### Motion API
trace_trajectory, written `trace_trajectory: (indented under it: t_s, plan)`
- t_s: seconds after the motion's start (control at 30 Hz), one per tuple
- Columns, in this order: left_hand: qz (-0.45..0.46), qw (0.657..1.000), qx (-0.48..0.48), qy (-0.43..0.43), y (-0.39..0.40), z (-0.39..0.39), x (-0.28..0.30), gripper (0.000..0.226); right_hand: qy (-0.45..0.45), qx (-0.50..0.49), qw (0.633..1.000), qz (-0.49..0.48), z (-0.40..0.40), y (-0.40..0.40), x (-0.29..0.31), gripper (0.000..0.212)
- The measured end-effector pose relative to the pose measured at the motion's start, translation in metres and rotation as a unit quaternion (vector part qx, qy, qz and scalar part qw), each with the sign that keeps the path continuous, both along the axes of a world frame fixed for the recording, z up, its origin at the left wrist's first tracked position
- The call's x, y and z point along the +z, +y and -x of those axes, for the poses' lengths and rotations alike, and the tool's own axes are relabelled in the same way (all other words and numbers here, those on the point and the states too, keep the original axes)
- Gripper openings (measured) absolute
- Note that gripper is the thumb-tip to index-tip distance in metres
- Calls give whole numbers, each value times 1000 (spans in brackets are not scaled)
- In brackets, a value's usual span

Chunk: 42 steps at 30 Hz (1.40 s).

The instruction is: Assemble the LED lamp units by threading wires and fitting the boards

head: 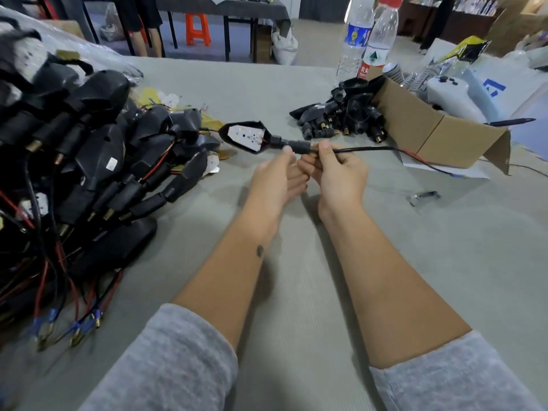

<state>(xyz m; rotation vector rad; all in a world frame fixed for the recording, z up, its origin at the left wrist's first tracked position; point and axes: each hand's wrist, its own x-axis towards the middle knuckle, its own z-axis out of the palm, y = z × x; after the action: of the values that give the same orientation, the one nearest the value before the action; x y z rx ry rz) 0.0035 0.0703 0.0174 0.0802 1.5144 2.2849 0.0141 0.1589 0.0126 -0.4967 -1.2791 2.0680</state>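
Note:
A black lamp housing [225, 134] with a white LED board [245, 134] seated in it hangs above the table's middle. Its black stem [292, 143] points right. My left hand [280, 176] pinches the stem from below. My right hand [335, 170] pinches the black wire [364, 149] right where it leaves the stem's brass end. The wire runs right and splits into a red and a black lead [421, 158] lying on the table.
A big heap of assembled lamps [89, 149] with red and black leads fills the left. Empty black housings [344, 114] spill from a tipped cardboard box [430, 134] at right. Two water bottles [367, 40] stand behind. A small metal clip [424, 197] lies right.

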Motion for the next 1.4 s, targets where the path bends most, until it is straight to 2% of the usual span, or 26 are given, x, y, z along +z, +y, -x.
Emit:
trace_trajectory:
  t_s: [0.1, 0.23, 0.33, 0.43, 0.57, 0.67, 0.73, 0.8, 0.9, 0.97, 1.03, 1.1, 1.13, 1.2, 1.3, 1.4]
  plan:
    - [50, 998, -6, 45, 3, -6, 8, 33, 21, -14, 999, -35, -3, -10, 6, 18]
    - [113, 984, 34, 136, -19, -2, 34, 34, 31, -19, 988, -152, -12, -33, 15, 23]
    - [122, 977, 35, 173, -48, 2, 53, 30, 65, -16, 968, -243, -18, -58, 18, 25]
    - [104, 979, 31, 171, -82, 7, 71, 22, 86, -38, 929, -358, -21, -83, 21, 13]
    - [177, 965, 56, 188, -127, 18, 87, 22, 181, -34, 880, -438, -15, -115, 30, 15]
    - [150, 963, 112, 192, -163, 28, 101, 28, 242, 1, 821, -517, -8, -146, 37, 17]
    - [162, 948, 165, 220, -188, 37, 110, 36, 261, 4, 769, -583, -3, -170, 40, 16]
    - [254, 905, 203, 275, -210, 45, 116, 44, 272, 9, 739, -616, 1, -190, 43, 16]
    - [404, 810, 255, 340, -237, 57, 122, 46, 274, 40, 712, -645, 6, -207, 49, 20]
    - [527, 705, 295, 372, -251, 63, 124, 44, 252, 76, 681, -683, 6, -213, 49, 31]
    - [643, 591, 289, 393, -262, 67, 117, 40, 226, 101, 656, -713, 5, -212, 44, 39]
    - [726, 498, 260, 396, -268, 69, 102, 33, 198, 114, 662, -714, 0, -204, 39, 36]
    - [744, 471, 254, 402, -270, 69, 94, 31, 184, 118, 674, -706, -2, -198, 37, 31]
    - [748, 451, 258, 413, -273, 69, 81, 33, 152, 115, 704, -684, -8, -179, 36, 26]
    - [741, 458, 276, 406, -271, 71, 74, 36, 115, 87, 757, -637, -20, -145, 42, 23]
    - [754, 451, 278, 387, -267, 70, 73, 39, 86, 40, 816, -570, -43, -101, 59, 33]
